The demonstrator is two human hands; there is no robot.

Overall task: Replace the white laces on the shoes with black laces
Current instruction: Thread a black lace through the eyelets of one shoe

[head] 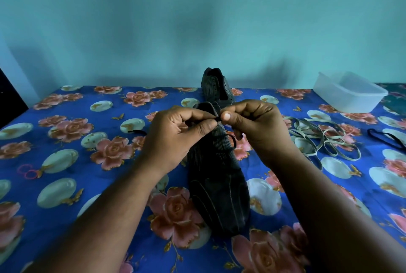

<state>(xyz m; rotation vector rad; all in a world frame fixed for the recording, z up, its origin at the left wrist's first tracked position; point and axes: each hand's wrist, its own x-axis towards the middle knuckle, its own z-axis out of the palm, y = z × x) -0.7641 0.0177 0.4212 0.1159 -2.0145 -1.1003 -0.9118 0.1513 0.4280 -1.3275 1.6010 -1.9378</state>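
Note:
A dark striped shoe [219, 184] lies on the flowered cloth with its toe towards me. A second dark shoe [216, 84] stands behind it near the wall. My left hand [175, 140] and my right hand [259, 127] meet above the near shoe's tongue, and both pinch a black lace [231, 138] at its tip. A loop of that lace hangs below my right hand, and its other end [137, 131] trails out on the cloth to the left. The removed white laces [325, 138] lie in a loose heap to the right.
A clear plastic container [349, 92] stands at the back right. Another black lace [386, 137] lies near the right edge. Two pink rubber bands [27, 171] sit on the left. The blue flowered cloth [66, 184] covers the whole surface up to a teal wall.

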